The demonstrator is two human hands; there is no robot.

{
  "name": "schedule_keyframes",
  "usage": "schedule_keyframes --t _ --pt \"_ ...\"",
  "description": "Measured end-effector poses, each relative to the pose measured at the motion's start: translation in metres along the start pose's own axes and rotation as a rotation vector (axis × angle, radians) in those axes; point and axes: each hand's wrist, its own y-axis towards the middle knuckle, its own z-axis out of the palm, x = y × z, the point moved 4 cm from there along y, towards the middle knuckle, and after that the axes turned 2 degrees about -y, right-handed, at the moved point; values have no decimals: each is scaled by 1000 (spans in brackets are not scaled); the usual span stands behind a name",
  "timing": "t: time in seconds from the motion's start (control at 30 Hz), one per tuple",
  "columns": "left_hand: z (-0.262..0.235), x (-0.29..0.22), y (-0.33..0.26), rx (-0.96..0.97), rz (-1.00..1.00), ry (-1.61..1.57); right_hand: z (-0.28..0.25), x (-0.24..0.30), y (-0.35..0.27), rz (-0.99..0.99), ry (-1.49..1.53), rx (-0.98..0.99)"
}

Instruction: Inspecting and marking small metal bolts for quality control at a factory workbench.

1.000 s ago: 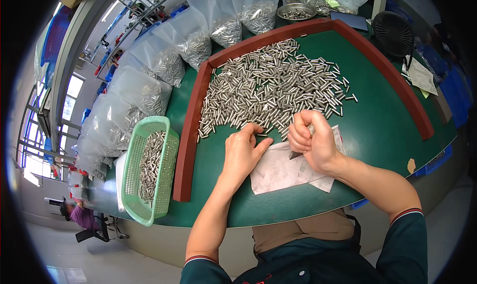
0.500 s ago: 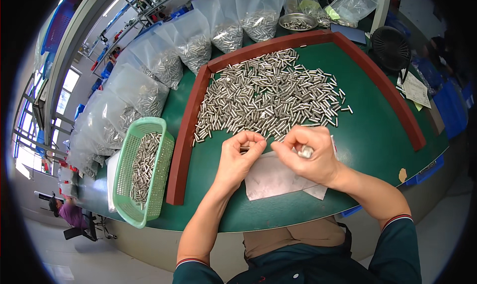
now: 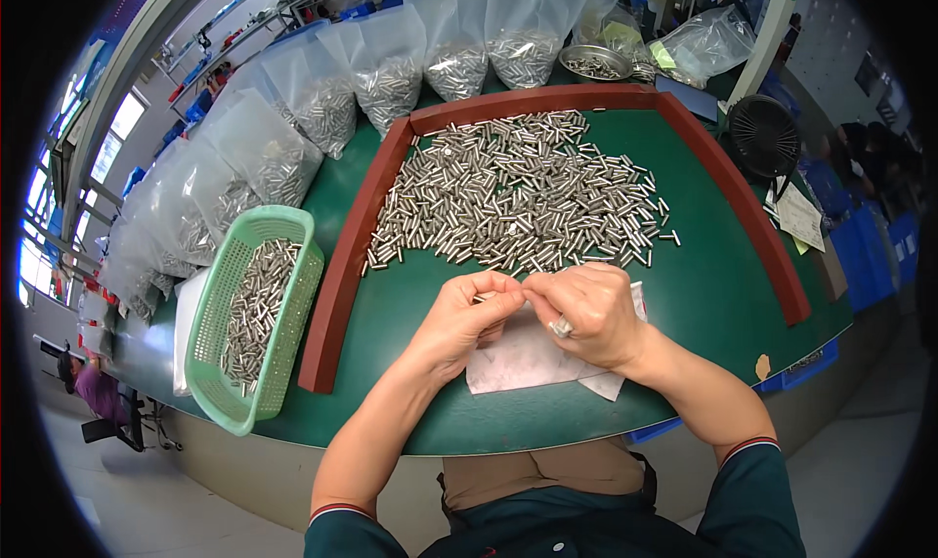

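Note:
My left hand and my right hand meet fingertip to fingertip over a white cloth on the green table. Between the fingertips they pinch small silver metal pins; how many each holds is hidden. A ring sits on my right hand. Just beyond the hands lies a wide heap of the same short metal pins, bounded by a red-brown wooden frame.
A green plastic basket with several pins stands left of the frame. Clear bags of pins line the back and left edge. A metal bowl and a small black fan stand at the back right. A seated person is far left.
My hands have come closer together, fingertips now touching over the cloth. The view has shifted slightly.

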Motion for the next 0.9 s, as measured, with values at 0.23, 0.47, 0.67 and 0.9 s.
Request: schedule_keyframes --t 0.23,0.47,0.67,0.9 --pt "2 8 3 150 -98 -229 -5 -7 5 54 56 -8" --pt "0 8 -1 155 -89 -303 -13 -3 8 137 60 -10" --pt "-4 12 11 192 -44 -367 -82 14 25 362 211 -48" --pt "-24 10 8 131 56 -452 -249 33 -85 889 219 -430"
